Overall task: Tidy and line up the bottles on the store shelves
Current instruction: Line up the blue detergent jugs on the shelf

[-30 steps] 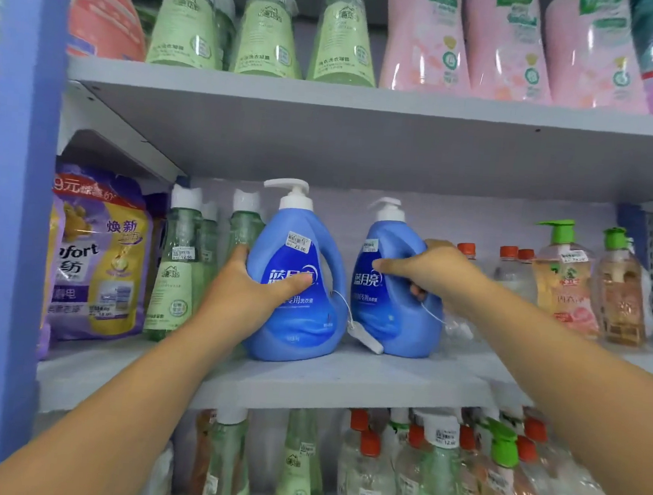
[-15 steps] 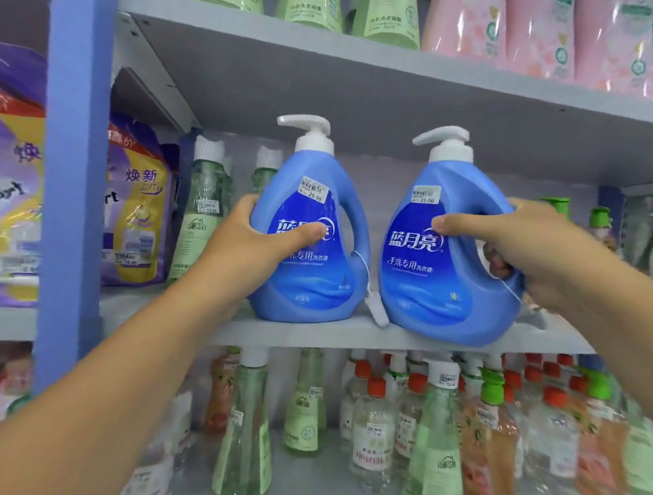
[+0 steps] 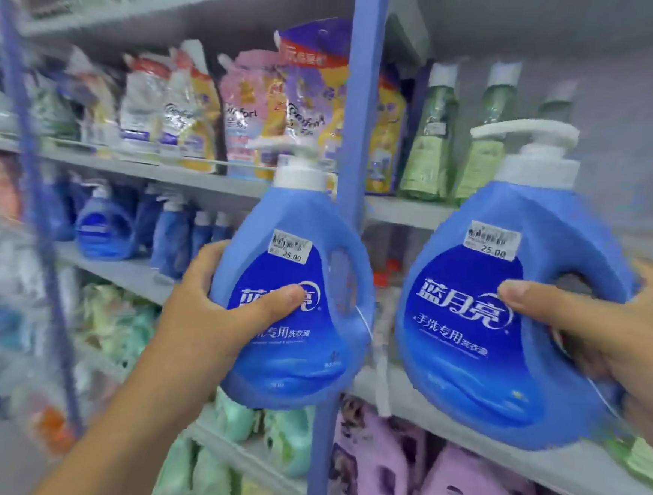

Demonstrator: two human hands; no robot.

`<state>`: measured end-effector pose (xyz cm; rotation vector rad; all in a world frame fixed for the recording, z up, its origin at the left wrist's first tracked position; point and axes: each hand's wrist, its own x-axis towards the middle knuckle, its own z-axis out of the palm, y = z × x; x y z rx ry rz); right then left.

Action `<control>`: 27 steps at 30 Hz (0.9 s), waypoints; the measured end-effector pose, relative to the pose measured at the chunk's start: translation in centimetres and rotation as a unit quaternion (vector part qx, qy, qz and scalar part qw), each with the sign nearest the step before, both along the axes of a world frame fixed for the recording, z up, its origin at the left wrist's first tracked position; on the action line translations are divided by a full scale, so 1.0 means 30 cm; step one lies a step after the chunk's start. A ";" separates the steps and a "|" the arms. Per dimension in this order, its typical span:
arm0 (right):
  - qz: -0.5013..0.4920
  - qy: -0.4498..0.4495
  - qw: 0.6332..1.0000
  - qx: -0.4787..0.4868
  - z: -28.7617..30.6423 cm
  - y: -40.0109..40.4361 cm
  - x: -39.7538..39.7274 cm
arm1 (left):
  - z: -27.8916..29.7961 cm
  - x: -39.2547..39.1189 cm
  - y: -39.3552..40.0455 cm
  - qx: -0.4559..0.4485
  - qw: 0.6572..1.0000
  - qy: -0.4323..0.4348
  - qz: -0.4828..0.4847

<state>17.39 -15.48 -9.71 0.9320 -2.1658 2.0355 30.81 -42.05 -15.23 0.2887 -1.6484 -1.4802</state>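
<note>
Off the shelf edge (image 3: 535, 455), each hand grips a blue detergent jug: left hand (image 3: 210, 316) clasps the left jug (image 3: 291, 322) with thumb across its label, right hand (image 3: 618, 336) wraps the right jug (image 3: 506, 320) beside its handle; both are probably heavy, stiff and slick, so the handles look safest.

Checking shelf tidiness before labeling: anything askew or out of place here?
Yes. Both blue detergent bottles are off the shelf, held in the air: left hand grips one, right hand grips the other, which tilts left. No spill or damage visible; the frame is blurred.
</note>
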 end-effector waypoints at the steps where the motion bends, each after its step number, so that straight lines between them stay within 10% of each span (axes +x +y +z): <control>1: 0.030 -0.004 1.000 -0.002 -0.035 -0.058 0.024 | -0.046 0.038 -0.027 0.003 1.000 -0.021 0.020; 11: 0.086 -0.039 0.995 0.032 -0.286 -0.696 0.092 | -0.317 0.260 -0.522 0.043 0.981 -0.066 0.177; 27: -0.078 -0.037 0.995 0.042 -0.478 -1.650 -0.111 | -0.391 0.022 -1.337 0.040 0.983 -0.061 0.169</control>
